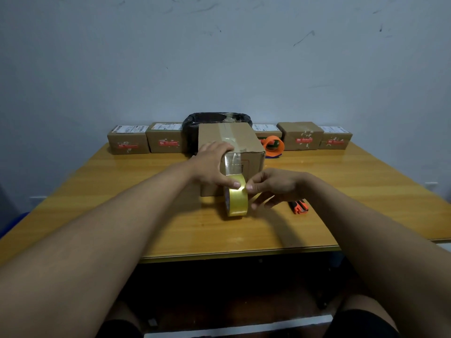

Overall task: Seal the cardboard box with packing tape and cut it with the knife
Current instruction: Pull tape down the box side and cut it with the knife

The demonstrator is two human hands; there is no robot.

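A brown cardboard box [246, 142] stands mid-table with clear tape running over its top seam and down its near face. A yellowish roll of packing tape [236, 200] stands on edge against the box's near side, its strip still joined to the box. My left hand [212, 164] rests on the box's near top edge, thumb pressing the tape at the roll. My right hand [271, 185] pinches the tape at the top of the roll. An orange and black knife [299, 206] lies on the table just right of my right hand, partly hidden by it.
The wooden table [341, 191] carries a row of small labelled cartons [128, 140] along the back wall. A black-lined bin [214, 118] sits behind the box. An orange tape dispenser [274, 145] lies at the box's right rear.
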